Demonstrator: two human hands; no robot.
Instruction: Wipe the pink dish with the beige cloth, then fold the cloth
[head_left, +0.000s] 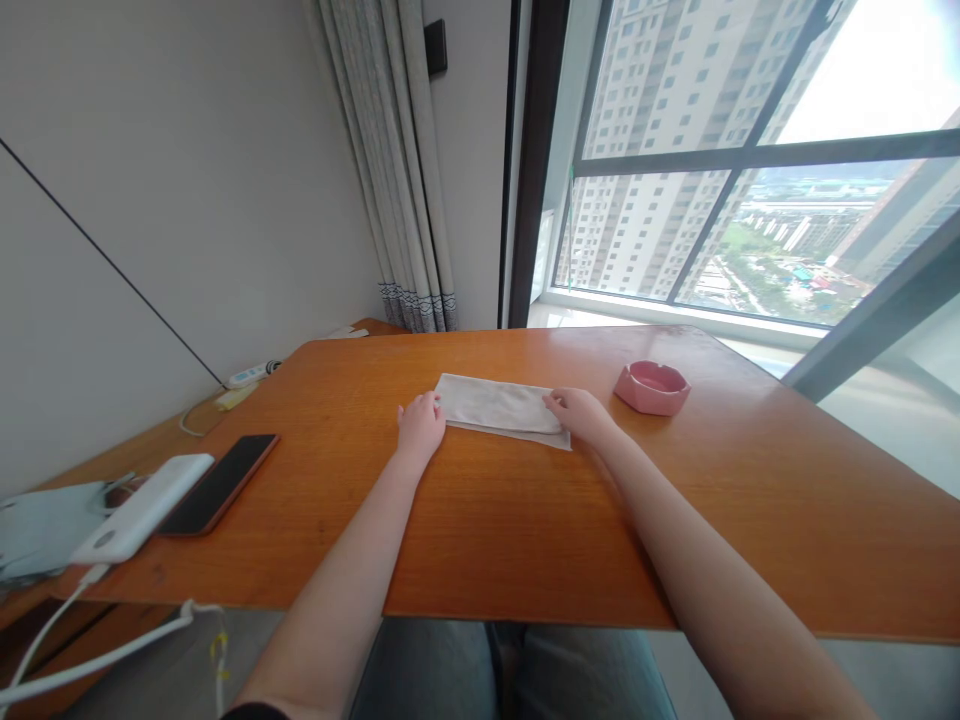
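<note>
A folded white cloth [495, 402] lies flat on the wooden table [525, 540], its lower layer showing along the near edge. At its left end is my left hand [421, 428], fingers curled and closed on the cloth's edge. My right hand [583, 414] pinches the opposite end near the far right corner, thumb and fingers together. Parts of both short edges are hidden under my fingers.
A pink ashtray [652, 388] stands right of my right hand. To the left lie a black phone [219, 485] and a white power bank [142, 508] with a cable plugged in. A power strip [251, 375] sits by the wall.
</note>
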